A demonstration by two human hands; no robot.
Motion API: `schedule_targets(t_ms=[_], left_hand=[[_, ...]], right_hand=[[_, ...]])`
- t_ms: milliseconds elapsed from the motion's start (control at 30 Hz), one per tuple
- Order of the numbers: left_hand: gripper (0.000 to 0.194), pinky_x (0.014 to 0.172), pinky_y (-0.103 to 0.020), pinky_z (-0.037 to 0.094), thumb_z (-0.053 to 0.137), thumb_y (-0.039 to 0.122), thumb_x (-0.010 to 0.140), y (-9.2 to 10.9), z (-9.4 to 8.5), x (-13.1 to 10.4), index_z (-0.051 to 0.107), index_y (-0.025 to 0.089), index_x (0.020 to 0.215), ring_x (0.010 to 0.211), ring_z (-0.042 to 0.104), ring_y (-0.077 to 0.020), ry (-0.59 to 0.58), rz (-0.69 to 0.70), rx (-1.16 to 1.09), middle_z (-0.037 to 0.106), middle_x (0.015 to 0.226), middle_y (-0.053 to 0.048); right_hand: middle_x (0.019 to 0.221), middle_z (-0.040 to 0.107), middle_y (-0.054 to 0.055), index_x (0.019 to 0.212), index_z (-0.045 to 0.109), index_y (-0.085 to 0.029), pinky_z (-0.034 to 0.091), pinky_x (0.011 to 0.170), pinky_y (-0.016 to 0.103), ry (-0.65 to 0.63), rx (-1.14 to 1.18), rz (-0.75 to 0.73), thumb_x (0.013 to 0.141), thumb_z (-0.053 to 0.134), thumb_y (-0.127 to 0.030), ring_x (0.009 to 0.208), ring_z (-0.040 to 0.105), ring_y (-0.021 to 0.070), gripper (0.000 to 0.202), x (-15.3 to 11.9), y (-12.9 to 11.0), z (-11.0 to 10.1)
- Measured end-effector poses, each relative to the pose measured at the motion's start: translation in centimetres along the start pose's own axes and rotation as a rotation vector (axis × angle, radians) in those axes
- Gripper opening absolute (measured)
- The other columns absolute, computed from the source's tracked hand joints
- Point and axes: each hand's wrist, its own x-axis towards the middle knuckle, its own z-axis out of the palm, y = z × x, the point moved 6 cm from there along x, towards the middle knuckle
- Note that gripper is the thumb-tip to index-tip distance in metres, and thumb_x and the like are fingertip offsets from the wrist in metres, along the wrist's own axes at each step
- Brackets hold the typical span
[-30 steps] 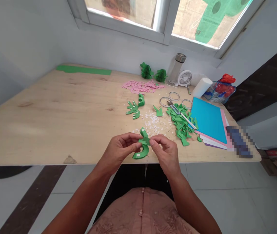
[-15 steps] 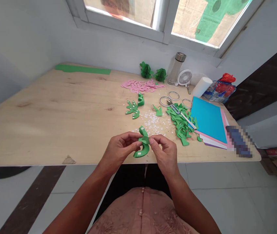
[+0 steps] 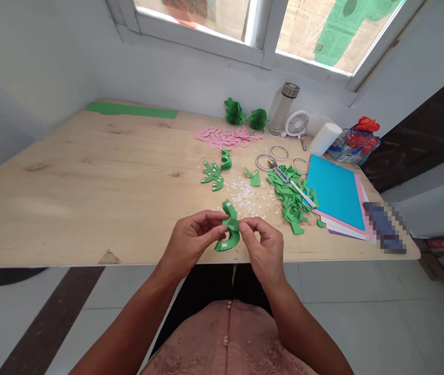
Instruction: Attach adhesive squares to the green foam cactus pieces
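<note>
A curved green paper cutout stack [image 3: 233, 240] with small white tape squares is held up near the table's front edge. My left hand [image 3: 193, 237] pinches its middle from the left, thumb against the paper. From the other side my right hand [image 3: 263, 245] grips the same middle part between thumb and fingers. Just beyond lie small white paper bits [image 3: 245, 194]. Farther back are more green cutouts with white squares [image 3: 213, 174] and a folded green stack [image 3: 226, 159].
Green scraps [image 3: 290, 200] lie right, with scissors [image 3: 279, 171] and a white-handled tool [image 3: 302, 194] on top. Tape rolls [image 3: 279, 152], pink cutouts [image 3: 225, 137], blue sheets [image 3: 335, 190], a fan [image 3: 297, 123], a bottle [image 3: 284, 109] and green paper [image 3: 136, 110] are around the table.
Both hands keep their hold on the green paper stack, which has shifted very slightly. Nothing else on the table has visibly moved.
</note>
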Motion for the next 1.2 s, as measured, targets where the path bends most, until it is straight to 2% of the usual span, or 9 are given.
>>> schedule_targets(t_ms=[333, 567, 733, 900, 933, 1100, 1200], left_hand=[[0.027, 0.064, -0.027, 0.055, 0.08, 0.029, 0.063, -0.3, -0.3, 0.1, 0.072, 0.016, 0.085, 0.064, 0.066, -0.0155, 0.043, 0.017, 0.007, 0.072, 0.073, -0.003], [0.028, 0.066, -0.028, 0.056, 0.081, 0.028, 0.062, -0.3, -0.6, 0.0, 0.072, 0.015, 0.086, 0.065, 0.067, -0.0162, 0.081, 0.039, 0.004, 0.072, 0.072, -0.002], [0.029, 0.066, -0.028, 0.056, 0.08, 0.027, 0.064, 0.0, -0.4, 0.0, 0.071, 0.015, 0.088, 0.062, 0.067, -0.0155, 0.066, 0.049, -0.001, 0.071, 0.069, -0.002], [0.028, 0.064, -0.028, 0.056, 0.08, 0.027, 0.064, 0.4, -0.4, -0.1, 0.071, 0.015, 0.087, 0.062, 0.066, -0.0161, 0.059, 0.05, 0.011, 0.07, 0.067, -0.002], [0.028, 0.064, -0.029, 0.056, 0.08, 0.027, 0.063, 0.5, -0.3, -0.2, 0.071, 0.015, 0.087, 0.062, 0.066, -0.0163, 0.056, 0.054, 0.015, 0.07, 0.067, -0.002], [0.027, 0.063, -0.029, 0.055, 0.08, 0.029, 0.063, 0.8, -0.1, -0.2, 0.071, 0.015, 0.085, 0.061, 0.065, -0.016, 0.023, 0.077, 0.036, 0.07, 0.067, -0.003], [0.025, 0.063, -0.027, 0.054, 0.08, 0.027, 0.063, 0.8, 0.2, -0.3, 0.072, 0.015, 0.084, 0.06, 0.064, -0.0145, 0.005, 0.075, 0.044, 0.07, 0.068, -0.002]], right_hand=[[0.076, 0.069, 0.003, 0.08, 0.068, -0.022, 0.046, 0.072, 0.032, -0.015, -0.112, -0.143, 0.087, 0.054, -0.023, 0.076, 0.061, 0.0184, 0.015, -0.6, -0.8, 0.4], [0.089, 0.071, 0.005, 0.092, 0.068, -0.024, 0.046, 0.08, 0.036, 0.002, -0.133, -0.213, 0.087, 0.052, -0.022, 0.086, 0.063, 0.0205, 0.016, -1.6, -1.0, 0.5], [0.089, 0.071, 0.006, 0.092, 0.068, -0.022, 0.048, 0.081, 0.034, 0.032, 0.018, -0.058, 0.088, 0.051, -0.026, 0.088, 0.064, 0.0203, 0.018, -1.7, -0.2, 0.2], [0.09, 0.07, 0.006, 0.09, 0.067, -0.019, 0.048, 0.082, 0.034, 0.128, 0.202, 0.121, 0.085, 0.055, -0.032, 0.088, 0.063, 0.0198, 0.018, -1.1, 1.5, -0.3], [0.089, 0.069, 0.005, 0.09, 0.066, -0.019, 0.048, 0.082, 0.033, 0.123, 0.234, 0.157, 0.084, 0.056, -0.033, 0.087, 0.063, 0.0192, 0.018, -1.0, 1.8, -0.2], [0.072, 0.064, 0.002, 0.08, 0.067, -0.019, 0.047, 0.068, 0.027, -0.066, 0.294, 0.292, 0.08, 0.058, -0.037, 0.07, 0.058, 0.0148, 0.021, -0.6, 2.7, 1.1], [0.067, 0.06, 0.0, 0.075, 0.064, -0.018, 0.045, 0.063, 0.025, -0.082, 0.318, 0.327, 0.077, 0.06, -0.037, 0.066, 0.053, 0.0133, 0.02, -0.8, 2.7, 1.4]])
